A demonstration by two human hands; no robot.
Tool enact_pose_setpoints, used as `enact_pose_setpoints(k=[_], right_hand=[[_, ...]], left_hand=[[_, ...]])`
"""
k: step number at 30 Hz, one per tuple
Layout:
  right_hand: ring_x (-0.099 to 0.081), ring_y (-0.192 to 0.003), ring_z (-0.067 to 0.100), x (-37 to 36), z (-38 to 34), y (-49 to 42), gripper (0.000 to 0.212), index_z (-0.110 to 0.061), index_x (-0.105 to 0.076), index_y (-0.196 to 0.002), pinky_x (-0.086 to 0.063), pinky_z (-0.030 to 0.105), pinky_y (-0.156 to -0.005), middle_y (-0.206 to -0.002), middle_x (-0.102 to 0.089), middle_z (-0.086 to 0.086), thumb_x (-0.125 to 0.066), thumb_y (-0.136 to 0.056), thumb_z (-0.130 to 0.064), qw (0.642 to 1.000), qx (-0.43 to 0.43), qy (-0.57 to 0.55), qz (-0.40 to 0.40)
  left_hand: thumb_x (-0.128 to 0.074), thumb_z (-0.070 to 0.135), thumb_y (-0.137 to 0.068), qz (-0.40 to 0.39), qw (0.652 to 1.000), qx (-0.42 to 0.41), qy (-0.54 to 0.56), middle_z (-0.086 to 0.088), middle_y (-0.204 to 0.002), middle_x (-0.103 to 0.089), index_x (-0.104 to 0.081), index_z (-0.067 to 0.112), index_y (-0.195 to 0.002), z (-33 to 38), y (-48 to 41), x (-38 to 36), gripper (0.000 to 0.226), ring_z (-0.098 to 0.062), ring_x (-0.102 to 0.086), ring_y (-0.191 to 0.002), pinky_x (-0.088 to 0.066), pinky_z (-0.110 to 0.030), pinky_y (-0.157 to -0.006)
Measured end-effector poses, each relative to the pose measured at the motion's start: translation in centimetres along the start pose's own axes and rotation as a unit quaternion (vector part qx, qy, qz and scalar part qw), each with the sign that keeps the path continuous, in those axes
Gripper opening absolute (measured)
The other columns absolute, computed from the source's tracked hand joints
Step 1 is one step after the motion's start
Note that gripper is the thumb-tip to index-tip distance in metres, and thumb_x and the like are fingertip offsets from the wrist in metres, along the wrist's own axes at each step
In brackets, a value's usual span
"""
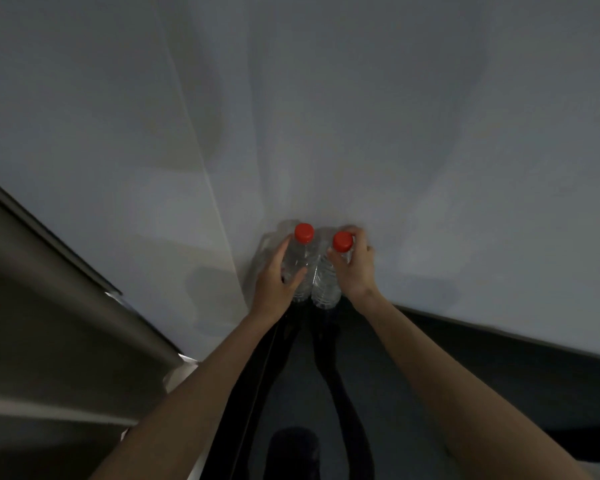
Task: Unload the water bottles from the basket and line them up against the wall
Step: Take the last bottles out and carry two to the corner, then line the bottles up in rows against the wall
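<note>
Clear plastic, red-capped, the left bottle (300, 268) and right bottle (326, 284) touch at the foot of the wall (361, 133). Fingers of the left hand (274, 282) wrap one body, and fingers of the right hand (355, 268) pinch the other's neck. A careless release could tip one, felling both.

Left grip (274, 275), right grip (355, 265) and both forearms (201, 386) are all bare.

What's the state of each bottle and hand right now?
left bottle: upright by the wall, red cap on, side against the right bottle.
right bottle: upright by the wall, red cap on.
left hand: grips the left bottle round its body.
right hand: grips the right bottle just below its cap.
</note>
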State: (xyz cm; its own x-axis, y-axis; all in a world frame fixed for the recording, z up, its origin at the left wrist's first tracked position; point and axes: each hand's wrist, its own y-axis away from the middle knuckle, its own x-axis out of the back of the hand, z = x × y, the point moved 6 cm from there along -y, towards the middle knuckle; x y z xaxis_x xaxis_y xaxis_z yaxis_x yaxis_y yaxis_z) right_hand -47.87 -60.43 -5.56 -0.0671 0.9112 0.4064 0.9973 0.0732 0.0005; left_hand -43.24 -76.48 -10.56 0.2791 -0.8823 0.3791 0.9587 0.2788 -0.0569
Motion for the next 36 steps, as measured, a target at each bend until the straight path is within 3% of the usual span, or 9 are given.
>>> enact_pose_setpoints(k=[6,11,14,17,20,22,24,29,36], right_hand=[[-0.052,-0.106,0.025,-0.2,0.3,-0.2,0.034,-0.028,-0.045,-0.109,-0.046,0.034,-0.089,-0.116,-0.054,0.013,-0.067,-0.088,-0.013,0.999,-0.006,-0.031,0.009],[-0.06,-0.092,0.017,0.6,0.6,-0.3,0.037,-0.026,-0.046,-0.107,-0.052,0.03,-0.084,-0.104,-0.062,0.001,-0.073,-0.084,-0.014,0.999,-0.004,-0.033,-0.017],[-0.057,-0.099,0.025,1.2,0.0,0.2,0.046,-0.029,-0.044,-0.116,-0.053,0.039,-0.088,-0.118,-0.058,0.007,-0.073,-0.083,-0.016,1.0,-0.006,-0.008,-0.026],[-0.056,-0.086,0.011,2.7,-1.4,2.0,0.054,-0.022,-0.038,-0.131,-0.048,0.014,-0.068,-0.11,-0.058,0.003,-0.069,-0.087,-0.018,0.999,0.006,0.01,-0.042],[-0.058,-0.094,0.015,5.1,-3.6,5.4,0.052,-0.024,-0.041,-0.134,-0.049,0.021,-0.073,-0.106,-0.058,0.002,-0.067,-0.089,-0.027,0.996,0.038,0.066,-0.04],[-0.055,-0.104,0.016,6.7,-5.0,8.2,0.047,-0.026,-0.046,-0.133,-0.049,0.032,-0.089,-0.112,-0.058,0.0,-0.065,-0.09,-0.026,0.989,0.071,0.126,-0.034],[-0.052,-0.11,0.014,8.4,-6.5,11.4,0.045,-0.028,-0.047,-0.135,-0.045,0.03,-0.093,-0.118,-0.057,-0.002,-0.063,-0.092,-0.025,0.98,0.105,0.169,-0.028],[-0.048,-0.113,0.011,12.6,-10.1,20.2,0.043,-0.025,-0.049,-0.135,-0.038,0.02,-0.086,-0.125,-0.056,-0.003,-0.061,-0.094,-0.023,0.946,0.186,0.263,0.029],[-0.051,-0.112,0.023,18.7,-9.1,30.5,0.037,-0.022,-0.054,-0.13,-0.05,0.037,-0.075,-0.123,-0.058,0.001,-0.058,-0.094,-0.026,0.902,0.175,0.373,0.132]], left_hand=[[-0.063,0.052,-0.081,-0.003,1.0,-0.003,0.012,0.004,-0.144,-0.051,-0.034,0.03,-0.149,-0.6,-0.4,-0.4,0.077,-0.015,-0.052,-0.128,-0.047,-0.045,-0.103],[-0.065,0.031,-0.09,-0.02,1.0,-0.002,-0.009,-0.002,-0.15,-0.044,-0.029,0.023,-0.152,-0.3,-0.5,-0.6,0.072,-0.019,-0.045,-0.135,-0.042,-0.046,-0.109],[-0.061,0.022,-0.094,-0.045,0.999,-0.005,-0.018,-0.004,-0.155,-0.037,-0.027,0.015,-0.153,0.8,-0.4,-0.5,0.069,-0.017,-0.035,-0.142,-0.029,-0.033,-0.117],[-0.057,0.023,-0.097,-0.037,0.998,-0.005,-0.04,0.001,-0.157,-0.03,-0.023,0.017,-0.153,2.9,0.6,0.4,0.066,-0.008,-0.024,-0.143,-0.02,-0.018,-0.11],[-0.053,0.025,-0.099,-0.026,0.996,-0.047,-0.065,0.009,-0.154,-0.028,-0.023,0.017,-0.153,6.2,2.9,2.0,0.062,0.004,-0.019,-0.134,-0.016,-0.013,-0.108],[-0.051,0.028,-0.1,-0.022,0.992,-0.086,-0.088,0.005,-0.156,-0.032,-0.025,0.018,-0.153,8.6,5.2,3.2,0.06,0.006,-0.022,-0.133,-0.019,-0.013,-0.108],[-0.049,0.033,-0.1,-0.025,0.986,-0.117,-0.113,0.004,-0.154,-0.037,-0.026,0.023,-0.153,10.8,7.9,4.2,0.059,0.006,-0.027,-0.131,-0.024,-0.014,-0.105],[-0.052,0.032,-0.099,0.0,0.96,-0.211,-0.186,0.001,-0.14,-0.052,-0.04,0.025,-0.146,16.2,15.2,6.8,0.049,-0.011,-0.046,-0.127,-0.04,-0.023,-0.099],[-0.053,0.03,-0.096,-0.026,0.926,-0.305,-0.22,-0.002,-0.129,-0.06,-0.051,0.018,-0.138,21.3,23.6,4.9,0.044,-0.017,-0.057,-0.115,-0.051,-0.031,-0.094]])
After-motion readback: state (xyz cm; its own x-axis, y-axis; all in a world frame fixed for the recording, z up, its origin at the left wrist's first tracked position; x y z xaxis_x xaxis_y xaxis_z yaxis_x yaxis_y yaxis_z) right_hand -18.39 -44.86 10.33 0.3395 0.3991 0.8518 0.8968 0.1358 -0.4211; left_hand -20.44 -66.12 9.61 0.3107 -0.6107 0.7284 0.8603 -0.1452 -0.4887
